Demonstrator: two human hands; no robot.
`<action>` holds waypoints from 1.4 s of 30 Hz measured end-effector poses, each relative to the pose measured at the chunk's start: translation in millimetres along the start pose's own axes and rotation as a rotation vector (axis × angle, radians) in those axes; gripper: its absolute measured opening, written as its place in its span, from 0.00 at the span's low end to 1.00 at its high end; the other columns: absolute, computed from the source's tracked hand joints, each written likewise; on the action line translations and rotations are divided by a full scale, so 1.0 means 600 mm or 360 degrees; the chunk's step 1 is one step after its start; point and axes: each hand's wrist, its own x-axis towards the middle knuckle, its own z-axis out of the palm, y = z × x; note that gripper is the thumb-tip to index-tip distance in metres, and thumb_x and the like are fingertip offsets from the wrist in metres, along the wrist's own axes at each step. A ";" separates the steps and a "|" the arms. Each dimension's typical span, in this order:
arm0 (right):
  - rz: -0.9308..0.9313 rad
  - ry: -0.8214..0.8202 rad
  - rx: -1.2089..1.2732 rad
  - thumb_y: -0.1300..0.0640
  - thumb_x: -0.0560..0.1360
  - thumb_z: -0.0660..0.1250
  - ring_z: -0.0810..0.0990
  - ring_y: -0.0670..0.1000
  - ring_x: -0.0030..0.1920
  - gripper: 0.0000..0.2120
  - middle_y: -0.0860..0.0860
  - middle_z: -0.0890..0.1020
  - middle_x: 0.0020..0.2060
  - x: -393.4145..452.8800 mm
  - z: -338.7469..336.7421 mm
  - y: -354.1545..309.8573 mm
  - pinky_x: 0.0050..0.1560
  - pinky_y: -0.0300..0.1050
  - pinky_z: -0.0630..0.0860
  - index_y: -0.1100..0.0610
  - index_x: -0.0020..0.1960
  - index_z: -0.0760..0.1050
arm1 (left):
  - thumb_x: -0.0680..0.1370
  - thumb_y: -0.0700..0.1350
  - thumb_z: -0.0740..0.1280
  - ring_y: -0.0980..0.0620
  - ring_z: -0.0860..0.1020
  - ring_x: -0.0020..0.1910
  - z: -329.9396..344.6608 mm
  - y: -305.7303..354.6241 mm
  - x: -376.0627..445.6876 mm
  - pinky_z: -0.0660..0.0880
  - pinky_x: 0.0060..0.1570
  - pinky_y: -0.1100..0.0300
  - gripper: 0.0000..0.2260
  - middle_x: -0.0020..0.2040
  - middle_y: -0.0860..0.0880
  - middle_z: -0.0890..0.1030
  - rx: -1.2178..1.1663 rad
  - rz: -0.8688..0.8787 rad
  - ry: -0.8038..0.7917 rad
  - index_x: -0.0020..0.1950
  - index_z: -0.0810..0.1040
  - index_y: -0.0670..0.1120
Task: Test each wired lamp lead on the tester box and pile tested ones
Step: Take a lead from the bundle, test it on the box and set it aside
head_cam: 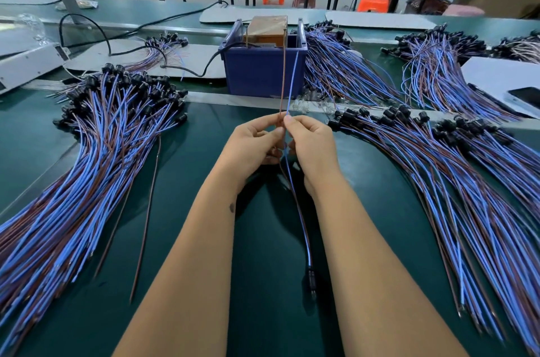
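I hold one lamp lead upright over the green table. My left hand pinches its brown wire and my right hand pinches its blue wire. Both wire ends reach up to the top of the tester box, which sits inside a blue bin. The lead's black lamp holder hangs low between my forearms. A big pile of leads lies to the left, another pile of leads to the right.
More bundles lie behind and beside the bin. Two loose brown wires lie near the left pile. A black cable runs to the bin. A white device sits far left and a phone far right.
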 end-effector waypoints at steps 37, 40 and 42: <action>0.0006 0.0212 -0.0139 0.63 0.80 0.57 0.60 0.42 0.23 0.15 0.41 0.65 0.22 0.021 -0.012 0.000 0.24 0.34 0.60 0.56 0.61 0.79 | 0.83 0.42 0.58 0.58 0.65 0.24 -0.020 -0.015 0.055 0.66 0.25 0.67 0.12 0.25 0.58 0.69 -0.0057 0.0107 0.0793 0.59 0.79 0.51; 0.0014 0.0212 -0.0125 0.63 0.80 0.58 0.60 0.43 0.23 0.15 0.41 0.64 0.20 0.023 -0.011 0.003 0.24 0.33 0.60 0.56 0.60 0.79 | 0.83 0.41 0.58 0.58 0.64 0.23 -0.020 -0.015 0.059 0.64 0.23 0.67 0.12 0.24 0.57 0.67 -0.0157 0.0129 0.0805 0.59 0.79 0.49; 0.0015 0.0204 -0.0128 0.63 0.80 0.58 0.60 0.42 0.22 0.15 0.40 0.64 0.20 0.024 -0.010 0.004 0.24 0.33 0.60 0.56 0.60 0.79 | 0.83 0.41 0.58 0.58 0.64 0.23 -0.020 -0.015 0.060 0.64 0.23 0.67 0.11 0.24 0.57 0.67 -0.0186 0.0149 0.0808 0.58 0.79 0.50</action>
